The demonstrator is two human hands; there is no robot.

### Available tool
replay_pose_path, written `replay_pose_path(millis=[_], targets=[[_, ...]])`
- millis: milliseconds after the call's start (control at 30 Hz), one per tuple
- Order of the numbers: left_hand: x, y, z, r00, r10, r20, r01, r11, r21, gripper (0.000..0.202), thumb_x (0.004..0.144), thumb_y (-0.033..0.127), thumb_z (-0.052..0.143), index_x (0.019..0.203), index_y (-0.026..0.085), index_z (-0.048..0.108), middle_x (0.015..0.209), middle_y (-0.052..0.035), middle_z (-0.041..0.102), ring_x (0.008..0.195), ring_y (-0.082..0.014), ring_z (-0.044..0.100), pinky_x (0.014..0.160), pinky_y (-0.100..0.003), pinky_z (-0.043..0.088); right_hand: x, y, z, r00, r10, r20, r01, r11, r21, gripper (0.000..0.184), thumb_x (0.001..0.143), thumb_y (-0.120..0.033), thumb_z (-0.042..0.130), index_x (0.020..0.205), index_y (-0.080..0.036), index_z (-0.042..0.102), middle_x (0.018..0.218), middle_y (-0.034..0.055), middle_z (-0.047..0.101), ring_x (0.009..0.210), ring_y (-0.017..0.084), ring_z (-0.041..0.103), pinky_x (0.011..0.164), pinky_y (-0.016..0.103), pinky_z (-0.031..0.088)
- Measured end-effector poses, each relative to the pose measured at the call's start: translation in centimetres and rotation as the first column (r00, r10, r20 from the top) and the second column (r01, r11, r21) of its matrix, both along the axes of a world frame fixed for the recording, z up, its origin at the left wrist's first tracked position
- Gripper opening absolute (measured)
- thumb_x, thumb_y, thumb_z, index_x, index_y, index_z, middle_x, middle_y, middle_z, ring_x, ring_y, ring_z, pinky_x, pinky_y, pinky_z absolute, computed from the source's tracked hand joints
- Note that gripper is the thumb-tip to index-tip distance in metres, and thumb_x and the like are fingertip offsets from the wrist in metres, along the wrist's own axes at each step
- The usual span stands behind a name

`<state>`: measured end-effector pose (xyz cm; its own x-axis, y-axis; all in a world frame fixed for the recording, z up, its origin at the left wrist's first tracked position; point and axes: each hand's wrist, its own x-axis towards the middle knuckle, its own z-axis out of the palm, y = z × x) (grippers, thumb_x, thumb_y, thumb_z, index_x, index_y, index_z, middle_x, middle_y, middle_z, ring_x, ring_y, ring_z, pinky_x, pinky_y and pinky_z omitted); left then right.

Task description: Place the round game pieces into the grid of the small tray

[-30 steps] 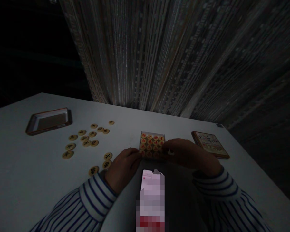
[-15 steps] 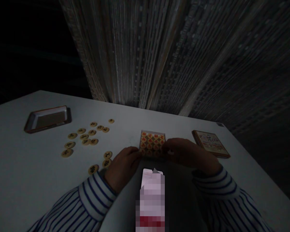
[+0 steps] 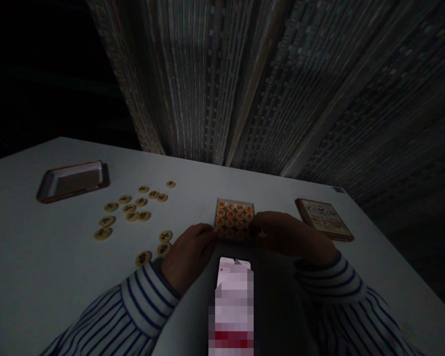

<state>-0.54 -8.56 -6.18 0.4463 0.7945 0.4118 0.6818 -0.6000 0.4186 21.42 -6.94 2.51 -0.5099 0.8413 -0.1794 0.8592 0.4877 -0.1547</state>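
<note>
A small square box [image 3: 234, 203] packed with round wooden chess pieces marked in red sits mid-table. My left hand [image 3: 188, 252] rests at its near left corner, fingers curled against the edge. My right hand [image 3: 285, 236] is at its near right side, fingers bent and pressed to the box. What the fingertips pinch is hidden in the dim light. Both wrists wear blue-striped sleeves.
Several loose round pieces with black marks [image 3: 133, 210] lie scattered left of the box. A shallow tray [image 3: 72, 179] stands at the far left. A flat printed lid [image 3: 324, 217] lies at the right. A lit phone [image 3: 233, 296] hangs below. A curtain wall rises behind the white table [image 3: 29, 277].
Both hands stay at the box's near corners with barely any shift. The view has tilted slightly, so the table's things sit a little higher.
</note>
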Motion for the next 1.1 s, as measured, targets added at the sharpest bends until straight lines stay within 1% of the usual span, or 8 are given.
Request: replay_pose_path(millis=[133, 367, 500, 600, 733, 933, 1100], targets=[[0.05, -0.01, 0.1, 1.0, 0.009, -0.009, -0.009, 1.0, 0.017, 0.021, 0.082, 0.016, 0.049, 0.095, 0.017, 0.066, 0.098, -0.0081, 0.065, 0.087, -0.0187, 0.061, 0.076, -0.034, 0.054, 0.07, 0.1, -0.2, 0.999, 0.007, 0.039, -0.007, 1.0, -0.004, 0.022, 0.077, -0.022, 0.053, 0.094, -0.019, 0.067, 0.093, 0.0072, 0.068, 0.082, 0.018, 0.062, 0.068, 0.027, 0.047], [0.18, -0.07, 0.57, 1.0, 0.011, -0.021, -0.011, 0.999, -0.036, 0.022, 0.083, 0.017, 0.05, 0.098, 0.015, 0.066, 0.099, -0.0092, 0.065, 0.089, -0.0192, 0.061, 0.079, -0.034, 0.053, 0.11, 0.19, -0.19, 0.999, 0.025, 0.031, -0.026, 1.0, 0.009, 0.023, 0.077, -0.024, 0.054, 0.096, -0.019, 0.065, 0.094, 0.0071, 0.067, 0.083, 0.019, 0.062, 0.069, 0.027, 0.047], [0.23, -0.08, 0.48, 1.0, 0.02, -0.019, -0.02, 0.999, -0.027, 0.022, 0.083, 0.018, 0.05, 0.098, 0.015, 0.066, 0.098, -0.0086, 0.065, 0.088, -0.0189, 0.061, 0.078, -0.034, 0.054, 0.02, 0.27, -0.28, 0.998, 0.007, 0.066, -0.006, 1.0, -0.017, 0.021, 0.077, -0.024, 0.053, 0.092, -0.018, 0.067, 0.091, 0.0076, 0.068, 0.079, 0.019, 0.062, 0.065, 0.027, 0.047], [0.19, -0.1, 0.36, 1.0, 0.021, -0.017, -0.021, 1.0, -0.021, 0.021, 0.083, 0.018, 0.05, 0.096, 0.016, 0.066, 0.099, -0.0086, 0.065, 0.088, -0.0191, 0.062, 0.078, -0.035, 0.054, -0.09, 0.26, -0.21, 0.998, -0.003, 0.07, 0.003, 1.0, -0.005, 0.021, 0.077, -0.024, 0.053, 0.092, -0.017, 0.066, 0.091, 0.0079, 0.068, 0.079, 0.019, 0.062, 0.065, 0.028, 0.046], [0.14, -0.06, 0.28, 1.0, 0.013, 0.005, -0.013, 1.0, -0.013, 0.022, 0.083, 0.018, 0.05, 0.098, 0.017, 0.065, 0.099, -0.0084, 0.065, 0.088, -0.0191, 0.061, 0.077, -0.035, 0.054, -0.23, 0.11, 0.18, 0.997, -0.017, 0.069, 0.019, 0.999, -0.029, 0.021, 0.077, -0.023, 0.053, 0.093, -0.016, 0.066, 0.091, 0.0086, 0.068, 0.079, 0.019, 0.062, 0.065, 0.027, 0.046], [0.13, -0.01, 0.34, 1.0, 0.009, 0.001, -0.009, 1.0, -0.014, 0.022, 0.083, 0.018, 0.048, 0.097, 0.016, 0.065, 0.098, -0.0089, 0.065, 0.088, -0.0197, 0.061, 0.077, -0.037, 0.054, -0.24, 0.13, 0.23, 0.997, 0.011, 0.078, -0.009, 1.0, -0.025, 0.02, 0.078, -0.023, 0.052, 0.091, -0.017, 0.066, 0.09, 0.008, 0.068, 0.079, 0.019, 0.062, 0.065, 0.027, 0.046], [0.12, -0.04, 0.26, 1.0, 0.017, -0.012, -0.017, 1.0, 0.001, 0.023, 0.084, 0.019, 0.049, 0.099, 0.016, 0.065, 0.098, -0.0091, 0.065, 0.088, -0.0193, 0.062, 0.077, -0.035, 0.054, -0.25, 0.14, 0.1, 0.996, -0.002, 0.09, 0.002, 1.0, -0.008, 0.02, 0.078, -0.024, 0.051, 0.089, -0.018, 0.067, 0.088, 0.0075, 0.068, 0.077, 0.019, 0.063, 0.062, 0.027, 0.045]])
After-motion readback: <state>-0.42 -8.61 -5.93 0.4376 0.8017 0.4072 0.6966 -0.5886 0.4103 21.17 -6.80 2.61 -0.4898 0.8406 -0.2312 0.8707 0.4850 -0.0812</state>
